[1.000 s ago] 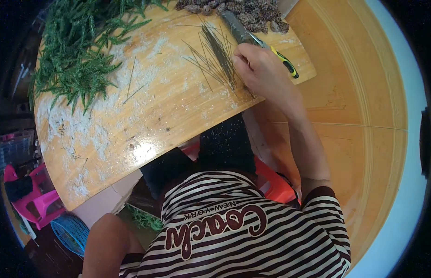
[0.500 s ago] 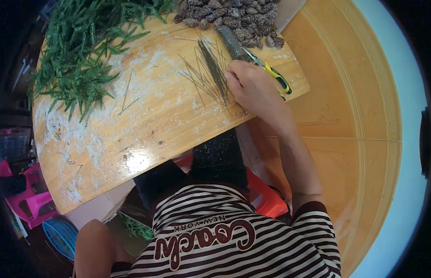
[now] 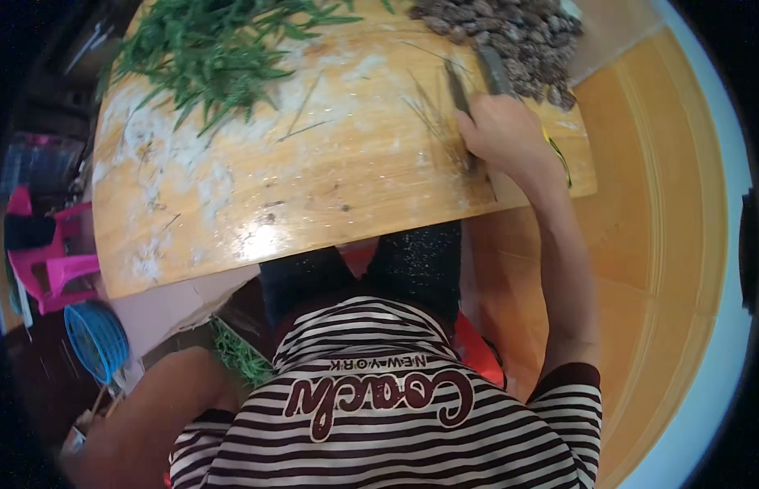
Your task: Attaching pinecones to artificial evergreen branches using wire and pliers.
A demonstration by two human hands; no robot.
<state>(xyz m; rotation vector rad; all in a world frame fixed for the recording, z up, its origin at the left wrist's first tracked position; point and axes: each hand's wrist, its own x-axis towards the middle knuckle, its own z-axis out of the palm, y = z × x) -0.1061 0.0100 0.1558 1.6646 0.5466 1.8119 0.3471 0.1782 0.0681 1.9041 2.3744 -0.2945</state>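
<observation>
My right hand (image 3: 510, 134) rests on the right part of a pale round wooden board (image 3: 314, 187), fingers closed around a thin bundle of green stems (image 3: 454, 94) that sticks out past the fingertips. More loose stems (image 3: 432, 122) fan out just left of the hand. A knife lies under the hand: its grey blade (image 3: 495, 72) points away from me and a bit of yellow-green handle (image 3: 559, 155) shows by the wrist. My left forearm (image 3: 143, 424) drops toward the lower left; the hand itself is lost at the dark rim.
A heap of green leafy sprigs (image 3: 216, 49) covers the board's far left. A pile of brown lumps (image 3: 510, 28) lies at its far right. A pink plastic stool (image 3: 53, 261), a blue basket (image 3: 98, 338) and more greens (image 3: 241, 354) sit below the board's left edge.
My right hand has slid farther along the stems toward the brown pile and now covers the middle of the knife. My left arm has sunk lower to the left.
</observation>
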